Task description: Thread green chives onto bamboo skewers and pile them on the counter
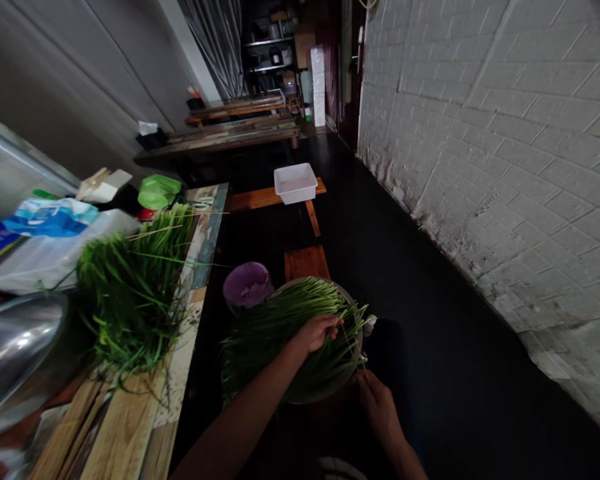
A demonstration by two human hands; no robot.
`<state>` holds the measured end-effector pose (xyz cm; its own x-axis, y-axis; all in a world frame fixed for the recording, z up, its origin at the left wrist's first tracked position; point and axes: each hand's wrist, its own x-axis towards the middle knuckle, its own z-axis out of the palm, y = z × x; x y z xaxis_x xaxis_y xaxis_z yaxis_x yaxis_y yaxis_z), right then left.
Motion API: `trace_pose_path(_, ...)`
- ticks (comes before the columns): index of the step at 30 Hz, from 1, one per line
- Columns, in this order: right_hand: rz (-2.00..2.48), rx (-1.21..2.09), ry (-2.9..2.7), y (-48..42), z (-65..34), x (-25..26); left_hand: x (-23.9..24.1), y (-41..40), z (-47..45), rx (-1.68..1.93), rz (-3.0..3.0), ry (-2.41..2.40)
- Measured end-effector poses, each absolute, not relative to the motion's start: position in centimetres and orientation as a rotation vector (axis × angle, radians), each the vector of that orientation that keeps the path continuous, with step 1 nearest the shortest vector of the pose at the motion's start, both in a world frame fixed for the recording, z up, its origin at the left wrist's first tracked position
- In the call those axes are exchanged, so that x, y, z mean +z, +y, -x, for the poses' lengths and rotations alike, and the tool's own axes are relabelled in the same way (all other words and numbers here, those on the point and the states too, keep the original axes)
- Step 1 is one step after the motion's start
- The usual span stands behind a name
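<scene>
A round metal basin (356,360) sits low in front of me, heaped with long green chive stalks (280,333). My left hand (319,331) rests on top of this heap, fingers curled around a few stalks. My right hand (377,399) is at the basin's near right rim, fingers pinched on the thin ends of some stalks; what exactly it grips is dim. A second big pile of chives (133,293) lies on the wooden table (125,427) to my left.
A purple bucket (248,285) stands just beyond the basin, next to a small wooden stool (306,262). A white tub (295,182) sits on a bench farther off. A steel bowl (15,347) and plastic bags (50,220) crowd the table. A white brick wall (505,147) runs along the right.
</scene>
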<state>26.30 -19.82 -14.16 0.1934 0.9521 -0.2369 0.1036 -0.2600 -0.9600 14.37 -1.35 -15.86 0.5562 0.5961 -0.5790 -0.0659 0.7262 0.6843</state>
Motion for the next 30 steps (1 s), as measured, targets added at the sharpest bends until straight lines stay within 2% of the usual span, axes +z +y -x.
trace_pose_path(12,1.614,1.155,-1.048,-20.0,-26.0,-13.7,-16.1,-1.6,-14.3,0.48,-0.711,0.909)
trace_pose_path(21,1.608,1.168,-0.901,-19.7,-25.1,-14.1,-15.9,-3.3,-14.1,0.4,-1.016,0.875)
trace_pose_path(30,1.591,1.258,-0.871,-20.3,-25.4,-15.0,-16.8,-4.2,-14.4,0.47,-0.709,0.999)
